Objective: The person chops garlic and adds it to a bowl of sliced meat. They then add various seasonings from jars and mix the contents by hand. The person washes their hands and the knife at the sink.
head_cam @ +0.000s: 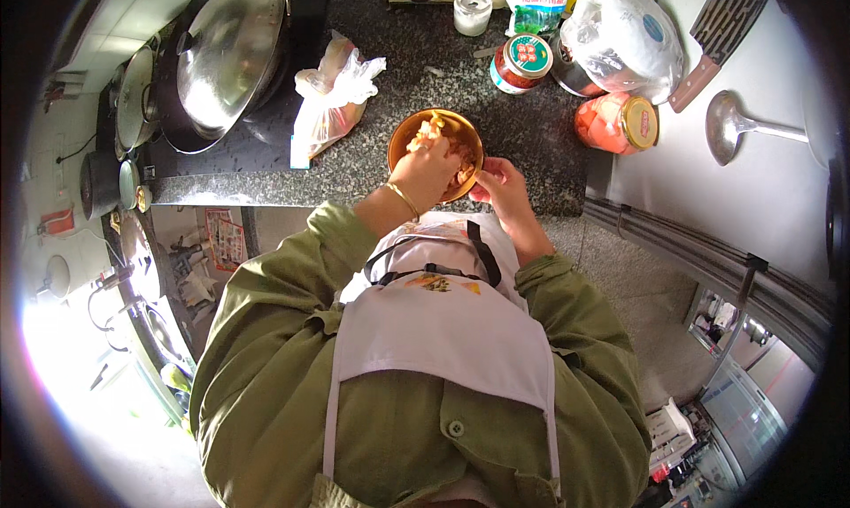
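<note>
An orange-brown bowl (396,139) stands near the front edge of the speckled stone counter. Small, moist, reddish-brown food pieces, probably cut meat (465,151), fill it, with some paler yellowish bits at the far side. Over the bowl is my left hand (428,169), its fingers down among the pieces and mostly hidden, so their grip cannot be seen. A bracelet circles that wrist. My right hand (503,188) holds the bowl's right rim between thumb and fingers. A tied plastic bag (335,100) with something inside lies left of the bowl.
A lidded wok (229,56) stands on the left. Behind and right are a jar of red sauce (521,64), a jar of orange-pink pieces (607,123), a glass jar of white powder (472,11) and a clear plastic bag (621,40). A slotted turner (720,37) and ladle (734,126) lie right.
</note>
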`<state>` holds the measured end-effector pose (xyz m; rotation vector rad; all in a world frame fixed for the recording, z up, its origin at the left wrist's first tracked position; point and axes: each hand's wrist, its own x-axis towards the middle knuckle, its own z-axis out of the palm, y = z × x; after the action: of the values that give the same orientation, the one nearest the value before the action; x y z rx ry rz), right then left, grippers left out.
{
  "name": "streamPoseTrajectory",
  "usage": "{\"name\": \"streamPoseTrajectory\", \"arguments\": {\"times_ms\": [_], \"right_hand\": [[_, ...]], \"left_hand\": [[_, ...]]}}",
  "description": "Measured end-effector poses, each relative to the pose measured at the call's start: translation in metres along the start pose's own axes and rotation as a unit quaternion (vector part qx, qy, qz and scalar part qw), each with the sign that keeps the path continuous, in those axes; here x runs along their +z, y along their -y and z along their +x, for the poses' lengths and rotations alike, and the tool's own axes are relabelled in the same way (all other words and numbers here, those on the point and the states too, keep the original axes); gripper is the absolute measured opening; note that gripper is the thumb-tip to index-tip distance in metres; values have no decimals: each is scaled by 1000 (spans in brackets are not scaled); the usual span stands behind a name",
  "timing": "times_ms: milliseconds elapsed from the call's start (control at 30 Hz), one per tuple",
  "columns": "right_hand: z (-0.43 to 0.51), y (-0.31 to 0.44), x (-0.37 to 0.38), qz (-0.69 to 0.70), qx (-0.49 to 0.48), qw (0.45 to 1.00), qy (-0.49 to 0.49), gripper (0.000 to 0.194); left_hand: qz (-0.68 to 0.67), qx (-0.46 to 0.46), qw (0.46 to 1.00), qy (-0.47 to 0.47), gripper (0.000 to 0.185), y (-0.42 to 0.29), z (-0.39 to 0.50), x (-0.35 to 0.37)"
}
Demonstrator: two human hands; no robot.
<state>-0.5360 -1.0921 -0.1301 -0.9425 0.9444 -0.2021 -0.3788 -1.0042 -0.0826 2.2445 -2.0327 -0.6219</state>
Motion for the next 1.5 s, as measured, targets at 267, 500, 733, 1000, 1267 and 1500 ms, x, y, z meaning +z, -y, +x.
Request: {"name": "streamPoseTrajectory", "arguments": {"times_ms": [267,500,733,1000,1267,1500], "right_hand": [[2,-3,-3,-16,-15,1000,15,34],[8,-5,-1,-3,-20,1000,8,34],[5,-6,-1,26,-24,999,12,33],[0,2,0,-25,-29,999,5,30],[2,-3,4,-8,-31,999,2,47],[-1,3,5,-19,-37,999,-35,59]], "left_hand": [[15,26,989,144,12,3,22,6],[-26,37,993,112,19,36,24,23],[116,-3,991,-69,15,30,38,16],[55,31,996,65,16,11,-1,22],[-193,-48,980,16,27,33,43,5],[72,258,957,109,17,33,30,-13]]}}
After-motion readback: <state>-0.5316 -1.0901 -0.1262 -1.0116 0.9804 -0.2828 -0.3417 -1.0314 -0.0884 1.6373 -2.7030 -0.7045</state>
